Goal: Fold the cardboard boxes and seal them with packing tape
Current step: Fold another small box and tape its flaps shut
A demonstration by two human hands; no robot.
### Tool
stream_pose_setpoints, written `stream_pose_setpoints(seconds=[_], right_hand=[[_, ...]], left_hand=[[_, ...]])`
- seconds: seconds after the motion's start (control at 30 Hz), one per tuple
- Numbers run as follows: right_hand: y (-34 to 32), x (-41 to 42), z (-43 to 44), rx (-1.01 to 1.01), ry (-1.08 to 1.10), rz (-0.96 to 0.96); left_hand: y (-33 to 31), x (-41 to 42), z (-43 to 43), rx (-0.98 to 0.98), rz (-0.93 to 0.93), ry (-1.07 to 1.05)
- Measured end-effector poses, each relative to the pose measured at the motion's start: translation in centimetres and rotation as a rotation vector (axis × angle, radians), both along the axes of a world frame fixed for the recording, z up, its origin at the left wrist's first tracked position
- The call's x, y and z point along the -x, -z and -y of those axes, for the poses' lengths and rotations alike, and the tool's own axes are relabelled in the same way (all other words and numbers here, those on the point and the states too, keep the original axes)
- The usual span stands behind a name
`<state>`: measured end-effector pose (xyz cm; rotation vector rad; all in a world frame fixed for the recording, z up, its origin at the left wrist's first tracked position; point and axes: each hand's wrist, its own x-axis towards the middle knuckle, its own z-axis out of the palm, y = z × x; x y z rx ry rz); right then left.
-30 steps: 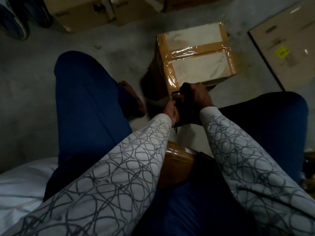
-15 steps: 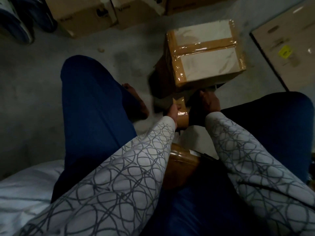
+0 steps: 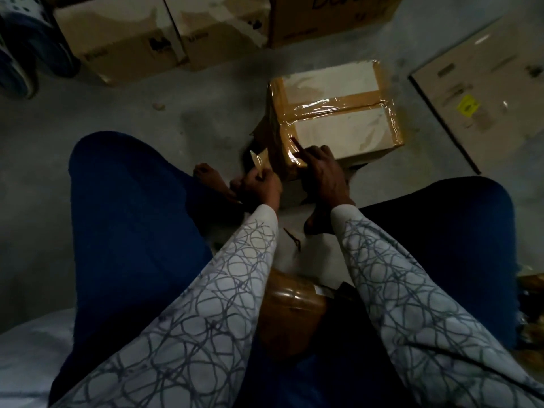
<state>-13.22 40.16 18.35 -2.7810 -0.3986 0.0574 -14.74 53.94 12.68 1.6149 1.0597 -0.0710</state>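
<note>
- Currently the cardboard box stands on the grey floor, just ahead of the seated person's knees, with its top flaps closed
- Brown packing tape runs across the top seam and down the left edge of the box top; its surface is glossy and wrinkled
- Right hand: the index finger is extended straight, and its tip presses the tape at the near left corner of the box top; the other fingers are curled under and hold nothing
- Left hand: positioned just beside the near left corner of the box, fingers curled, pinching a short tape strip that stands up above the fingers; whether the strip joins the box cannot be told
- Tape roll: lies in the lap between the forearms, partly hidden by the left sleeve
- Blue trousers flank the box on both sides; a bare foot lies beside the left hand
- A row of other boxes stands along the far edge
- A flattened cardboard sheet with a yellow label lies to the right, well apart from the box
</note>
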Motion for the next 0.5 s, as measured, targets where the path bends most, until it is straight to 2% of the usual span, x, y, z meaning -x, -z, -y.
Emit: stream_pose_setpoints(seconds=[0.07, 0.2, 0.37, 0.4, 0.5], right_hand=[[0.4, -0.5, -0.9, -0.007, -0.051, -0.025], [2.4, -1.2, -1.4, 0.036, -0.081, -0.010], [2.8, -1.2, -1.5, -0.020, -0.037, 0.022], [2.3, -1.5, -1.5, -0.068, -0.022, -0.021], [0.0, -3.3, -0.6, -0.206, 0.039, -0.236]], left_hand=[[1.8, -1.1, -1.1, -0.062, 0.024, -0.056], [-3.1, -2.5, -2.1, -0.058, 0.096, -0.128], [-3.9, -2.8, -0.9, 0.013, 0.034, -0.153], [-4.1, -2.4, -0.8, 0.034, 0.030, -0.139], [-3.8, -3.1, -1.5, 0.190, -0.143, -0.056]])
